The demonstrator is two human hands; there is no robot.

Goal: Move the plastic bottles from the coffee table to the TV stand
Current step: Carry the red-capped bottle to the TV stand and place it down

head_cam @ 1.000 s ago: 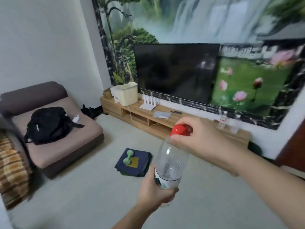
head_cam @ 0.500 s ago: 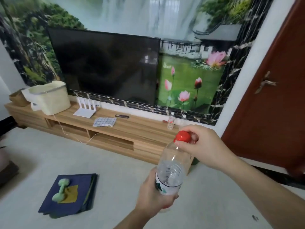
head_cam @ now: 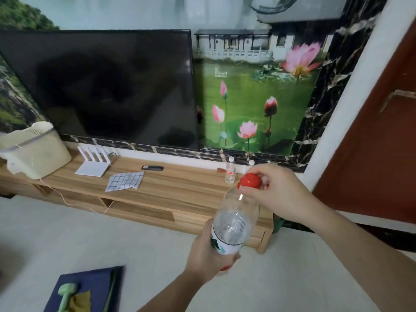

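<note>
1. Now my left hand [head_cam: 206,253] wraps the lower body of a clear plastic bottle [head_cam: 234,221], fingers curled shut round its label.
2. My right hand [head_cam: 276,192] pinches the bottle's red cap [head_cam: 249,180] between thumb and fingers.
3. Bottle tilts, held in the air in front of the TV stand [head_cam: 171,188], not touching it.
4. Just beyond my right fingers, a small capped bottle [head_cam: 230,171] stands upright on the stand; another white cap [head_cam: 251,162] shows beside it.
5. Well left of my fingers: checked cloth [head_cam: 125,181], white router [head_cam: 94,162].

Small bottle [head_cam: 230,172] on TV stand [head_cam: 180,190], right of cloth [head_cam: 125,181].
</note>
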